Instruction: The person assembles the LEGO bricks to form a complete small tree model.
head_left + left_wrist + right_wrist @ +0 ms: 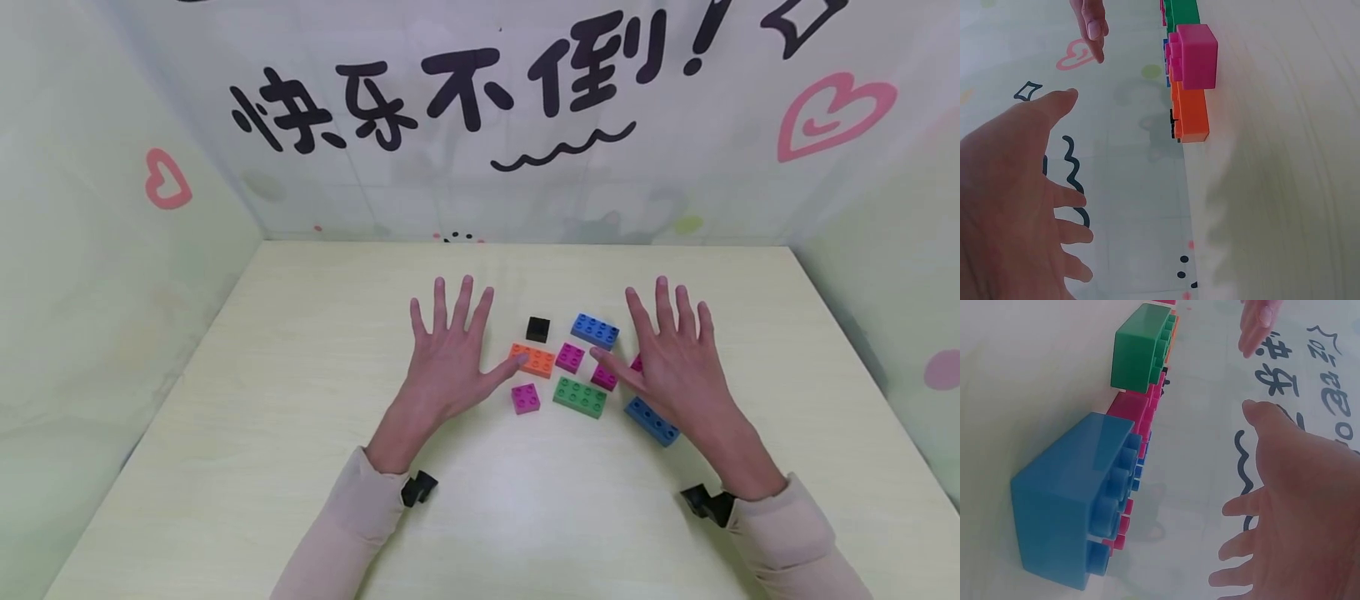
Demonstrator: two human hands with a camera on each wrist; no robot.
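Note:
My left hand (448, 367) hovers over the table with its fingers spread, holding nothing. Its thumb tip overlaps the orange toy building brick (536, 363) in the head view. My right hand (684, 371), also spread and holding nothing, hovers at the right of the bricks. It partly hides a blue brick (649, 422) and a magenta brick at its thumb side. Between the hands lie a black brick (537, 328), another blue brick (596, 331), a green brick (580, 397) and small magenta bricks (570, 357). In the left wrist view a magenta brick (1199, 57) stands nearest.
The bricks lie apart on a pale wooden table (262, 400). A printed cloth backdrop (450, 183) rises behind its far edge, with more cloth on both sides. Black mounts (418, 488) sit at the wrists by the sleeve cuffs.

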